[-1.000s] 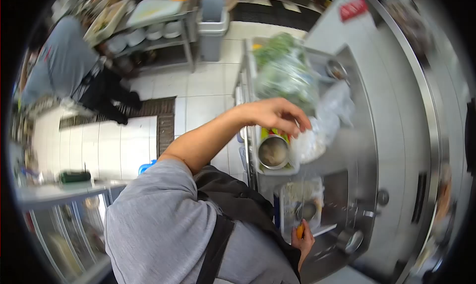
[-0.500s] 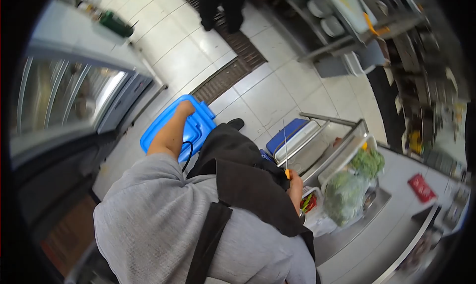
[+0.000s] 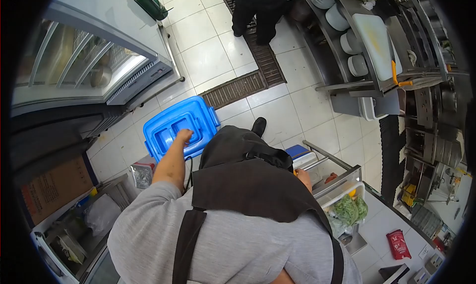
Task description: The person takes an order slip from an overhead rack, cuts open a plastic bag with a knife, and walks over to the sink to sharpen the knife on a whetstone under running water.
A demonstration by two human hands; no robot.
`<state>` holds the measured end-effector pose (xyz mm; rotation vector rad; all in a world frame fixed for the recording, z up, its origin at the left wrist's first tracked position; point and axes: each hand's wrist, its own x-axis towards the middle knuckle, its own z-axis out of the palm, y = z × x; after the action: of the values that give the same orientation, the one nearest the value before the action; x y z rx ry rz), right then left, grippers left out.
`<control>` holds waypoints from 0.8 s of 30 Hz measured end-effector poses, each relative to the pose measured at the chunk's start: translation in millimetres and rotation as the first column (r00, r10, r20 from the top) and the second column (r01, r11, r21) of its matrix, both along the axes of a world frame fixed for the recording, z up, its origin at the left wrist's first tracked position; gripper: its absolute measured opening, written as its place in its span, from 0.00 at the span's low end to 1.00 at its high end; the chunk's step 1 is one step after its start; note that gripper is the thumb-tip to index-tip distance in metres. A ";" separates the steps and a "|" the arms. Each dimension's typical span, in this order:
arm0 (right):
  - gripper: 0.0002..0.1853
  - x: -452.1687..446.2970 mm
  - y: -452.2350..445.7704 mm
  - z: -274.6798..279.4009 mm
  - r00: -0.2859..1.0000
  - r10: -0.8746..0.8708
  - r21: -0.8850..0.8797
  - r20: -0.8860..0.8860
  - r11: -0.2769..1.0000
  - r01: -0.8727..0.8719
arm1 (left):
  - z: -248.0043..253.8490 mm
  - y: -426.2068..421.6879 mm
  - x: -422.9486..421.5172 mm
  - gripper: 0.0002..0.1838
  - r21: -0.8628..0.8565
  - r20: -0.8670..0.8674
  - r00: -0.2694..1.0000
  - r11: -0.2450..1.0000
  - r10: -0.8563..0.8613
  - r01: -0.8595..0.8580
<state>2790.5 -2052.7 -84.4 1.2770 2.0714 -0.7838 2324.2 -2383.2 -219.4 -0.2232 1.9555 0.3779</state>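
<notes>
My left hand (image 3: 184, 136) reaches down to a blue plastic lid (image 3: 163, 115) with two recesses, its fingers closed at the raised grip in the middle. The lid lies on a bin beside my legs. My right hand (image 3: 303, 179) is low at my other side, closed around the orange handle (image 3: 296, 172) of a knife. The blade is hidden behind my dark apron (image 3: 243, 185). Near this hand stands a white tub (image 3: 361, 189) of leafy greens (image 3: 349, 210), partly bagged, on a steel counter.
A glass-door fridge (image 3: 89, 61) stands at left. A person in dark trousers (image 3: 258, 13) is ahead, by the floor grate (image 3: 235, 90). At right, a steel shelf holds bowls (image 3: 337, 17) and a white cutting board (image 3: 374, 46) with an orange-handled knife (image 3: 394, 73). A red packet (image 3: 398, 244) lies on the counter.
My view has shifted and steadied. My left hand stays at the blue lid, now lower in the picture. The knife's blade, which pointed forward in sight, is now hidden behind my apron.
</notes>
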 end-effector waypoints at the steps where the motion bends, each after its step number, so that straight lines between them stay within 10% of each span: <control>1: 0.18 -2.8 10.2 2.9 1.000 -0.002 -0.007 -0.006 1.000 0.002 | 7.0 17.5 17.6 0.27 -0.007 0.065 0.997 1.000 0.031 -0.031; 7: 0.15 -39.5 79.6 0.8 0.969 0.210 0.029 0.131 0.976 -0.216 | 38.9 119.4 76.2 0.40 0.099 0.375 0.922 0.993 -0.098 0.065; 9: 0.14 -56.8 101.3 -1.7 0.938 0.341 0.061 0.055 0.937 -0.344 | 35.1 129.5 69.3 0.41 0.194 0.330 0.933 0.978 -0.143 0.081; 11: 0.14 -93.6 122.9 -3.9 0.895 0.424 -0.001 0.135 0.904 -0.428 | 50.5 135.4 54.1 0.41 0.130 0.055 0.877 0.875 -0.477 0.467; 17: 0.14 -265.6 157.1 16.2 0.753 0.657 0.035 0.016 0.753 -0.658 | 7.8 110.7 -11.2 0.34 0.101 -0.068 0.787 0.781 -0.613 0.617; 24: 0.15 -508.2 155.2 11.5 0.675 0.729 0.115 -0.114 0.684 -0.720 | 16.2 107.6 -149.6 0.22 0.170 -0.373 0.928 0.983 0.002 0.066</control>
<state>2282.2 -1897.5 -72.9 0.3084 2.4585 -0.4416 2174.5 -2275.6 -203.3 0.0009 2.2776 0.6079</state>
